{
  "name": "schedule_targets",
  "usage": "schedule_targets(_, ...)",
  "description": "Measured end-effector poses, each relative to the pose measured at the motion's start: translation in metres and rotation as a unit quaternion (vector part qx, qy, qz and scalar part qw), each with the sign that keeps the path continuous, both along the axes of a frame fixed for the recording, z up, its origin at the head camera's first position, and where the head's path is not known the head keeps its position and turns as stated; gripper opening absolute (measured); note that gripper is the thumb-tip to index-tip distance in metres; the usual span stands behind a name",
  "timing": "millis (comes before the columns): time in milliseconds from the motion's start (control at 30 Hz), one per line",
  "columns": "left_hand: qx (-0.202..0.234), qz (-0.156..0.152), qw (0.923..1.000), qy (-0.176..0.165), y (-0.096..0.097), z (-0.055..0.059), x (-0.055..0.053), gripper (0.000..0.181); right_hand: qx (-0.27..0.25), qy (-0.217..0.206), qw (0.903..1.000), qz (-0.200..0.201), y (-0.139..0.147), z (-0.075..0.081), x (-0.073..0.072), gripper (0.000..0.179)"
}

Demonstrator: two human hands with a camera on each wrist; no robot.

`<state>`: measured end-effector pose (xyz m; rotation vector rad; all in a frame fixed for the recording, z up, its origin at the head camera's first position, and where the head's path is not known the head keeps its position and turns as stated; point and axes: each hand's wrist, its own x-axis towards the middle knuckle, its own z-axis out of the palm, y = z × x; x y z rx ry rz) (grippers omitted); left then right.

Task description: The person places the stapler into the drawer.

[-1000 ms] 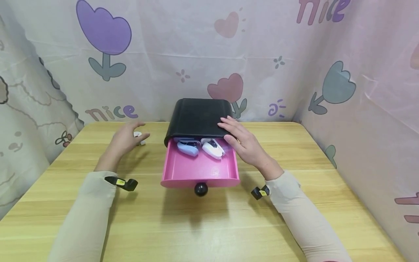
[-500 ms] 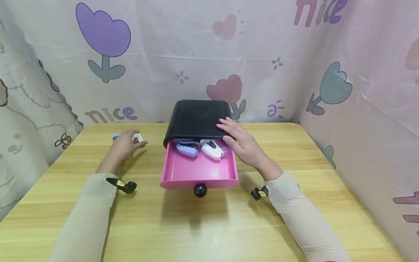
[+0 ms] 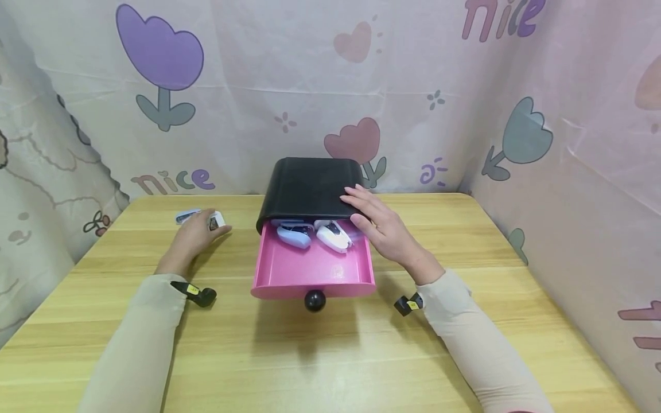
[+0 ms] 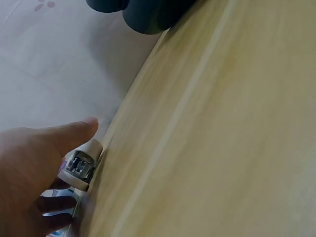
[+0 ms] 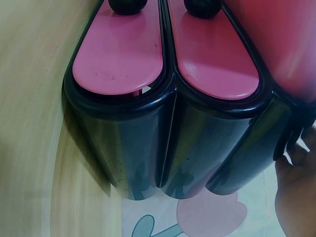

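My left hand (image 3: 193,234) lies at the left of the table, its thumb and fingers around a small white stapler (image 4: 81,165) whose metal end shows. A light blue stapler (image 3: 187,215) lies just beyond that hand, partly covered by it. My right hand (image 3: 382,226) rests with extended fingers on the top right edge of a black drawer cabinet (image 3: 312,186). The cabinet's top pink drawer (image 3: 310,269) is pulled out. Inside it, near the back, sit a blue stapler (image 3: 294,236) and a white stapler (image 3: 333,236).
Below the pulled-out drawer, the right wrist view shows two closed pink drawer fronts (image 5: 118,54) with black knobs (image 5: 202,6). A wooden table (image 3: 320,367) carries everything. Patterned cloth (image 3: 248,126) hangs behind it and along both sides.
My left hand has come down around the white stapler and shifted slightly, uncovering the blue stapler beyond it. My right hand stays on the cabinet, and the drawer remains pulled out.
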<state>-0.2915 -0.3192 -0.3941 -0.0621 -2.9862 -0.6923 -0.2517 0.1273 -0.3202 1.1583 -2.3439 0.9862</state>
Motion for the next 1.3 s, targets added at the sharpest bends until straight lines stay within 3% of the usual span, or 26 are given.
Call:
schedule_targets(167,0.004,0.006,1.0000,0.002,-0.001,-0.001,0.002,0.083,0.000,-0.001,1.0000,0.000,0.000,0.001,0.001,0.046)
schedule_targets(433,0.015,-0.015,0.9998,-0.005,-0.006,0.000,0.002,0.079,0.001,-0.002,1.0000,-0.001,0.001,0.001,0.002,0.046)
schedule_targets(700,0.040,-0.011,0.9989,0.020,-0.007,-0.006,-0.001,0.083,-0.001,0.001,1.0000,-0.001,0.001,0.000,0.000,0.045)
schedule_targets(967,0.087,-0.035,0.9953,0.024,-0.026,-0.008,0.002,0.068,0.000,0.013,0.9999,0.001,0.001,0.001,0.000,0.046)
schedule_targets(1300,0.053,-0.043,0.9976,-0.003,-0.040,-0.005,0.008,0.067,0.002,0.007,1.0000,0.002,0.000,0.000,0.000,0.045)
